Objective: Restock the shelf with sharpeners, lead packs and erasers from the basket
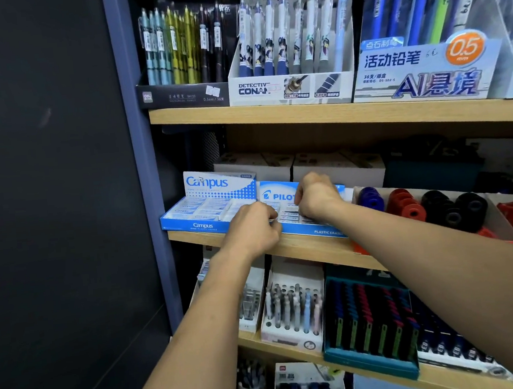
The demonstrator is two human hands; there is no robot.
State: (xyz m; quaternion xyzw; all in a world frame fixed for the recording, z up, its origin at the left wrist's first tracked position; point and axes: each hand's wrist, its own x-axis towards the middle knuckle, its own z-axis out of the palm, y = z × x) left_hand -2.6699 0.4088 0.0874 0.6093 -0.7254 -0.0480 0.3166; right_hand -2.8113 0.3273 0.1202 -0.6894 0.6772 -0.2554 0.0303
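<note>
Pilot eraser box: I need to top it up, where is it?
In the head view, the Pilot eraser box sits on the middle shelf, right of the Campus eraser box, left of the sharpeners.

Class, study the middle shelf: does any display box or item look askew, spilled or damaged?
Nothing stands out. The Campus eraser box and Pilot eraser box sit side by side at the shelf's front edge, erasers lying in rows. Both hands, left hand and right hand, work inside the Pilot box. The sharpeners sit grouped in their tray.
</note>
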